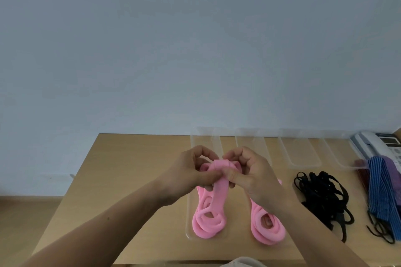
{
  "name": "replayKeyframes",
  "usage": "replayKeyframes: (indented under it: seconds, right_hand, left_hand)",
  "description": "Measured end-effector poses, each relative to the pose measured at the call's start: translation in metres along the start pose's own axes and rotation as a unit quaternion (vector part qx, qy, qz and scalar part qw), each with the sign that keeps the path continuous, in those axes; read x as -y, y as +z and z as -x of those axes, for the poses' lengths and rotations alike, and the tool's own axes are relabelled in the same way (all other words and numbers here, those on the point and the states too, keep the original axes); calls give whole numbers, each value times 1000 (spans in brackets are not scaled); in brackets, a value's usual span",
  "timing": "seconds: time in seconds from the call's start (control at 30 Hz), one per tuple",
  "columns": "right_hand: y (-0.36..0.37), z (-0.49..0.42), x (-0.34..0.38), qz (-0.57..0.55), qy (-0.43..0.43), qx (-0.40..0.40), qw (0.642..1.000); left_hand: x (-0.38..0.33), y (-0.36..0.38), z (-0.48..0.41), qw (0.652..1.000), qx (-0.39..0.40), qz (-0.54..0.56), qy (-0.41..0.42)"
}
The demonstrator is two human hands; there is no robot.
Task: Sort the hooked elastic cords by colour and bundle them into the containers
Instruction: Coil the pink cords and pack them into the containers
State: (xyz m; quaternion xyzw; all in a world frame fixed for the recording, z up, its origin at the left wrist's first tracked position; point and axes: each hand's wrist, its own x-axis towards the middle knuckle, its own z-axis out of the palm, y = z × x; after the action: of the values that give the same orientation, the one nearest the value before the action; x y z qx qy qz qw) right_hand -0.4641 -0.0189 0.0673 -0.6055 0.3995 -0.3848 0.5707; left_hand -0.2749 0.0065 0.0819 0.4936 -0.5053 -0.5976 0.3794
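Pink cord bundle [219, 182] is gripped in both hands, over the left container [189, 219] on the desk [130, 180]; your left hand [191, 176] holds the loops, your right hand [253, 173] pinches the wrapped end; I judge you are tying it; next, tuck this end tight, then lower it into that container.

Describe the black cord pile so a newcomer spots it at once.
On the wooden table, look right of the pink cords. The black cords lie between them and the blue striped cords: the only plain black, tangled heap, on bare wood.
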Motion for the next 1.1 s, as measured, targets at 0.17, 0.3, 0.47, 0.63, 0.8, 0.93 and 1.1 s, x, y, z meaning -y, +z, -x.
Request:
replayKeyframes:
  seconds: [0.17,0.3,0.47,0.63,0.8,0.93,1.1]
  right_hand:
    - [-1,2,-3,-6,3,18,1000]
    - [-1,4,2,-49,18,15,999]
    - [1,5,4,-37,76,7,996]
    - [2,7,5,-9,35,3,999]
    - [1,6,5,-1,17,14,1000]
    - [4,6,5,-12,9,27,1000]
    - [7,5,3,-17,10,44,999]
  left_hand:
    - [0,-1,-1,999,-8,42,1]
    - [3,0,-1,999,-15,32,19]
    - [5,-1,-1,999,-19,16,40]
    - [7,-2,2,999,-20,37,9]
    - [4,-4,6,999,8,39,-30]
    - [0,-5,7,997,31,62,-38]
    - [-2,-8,5,995,14,85,-47]
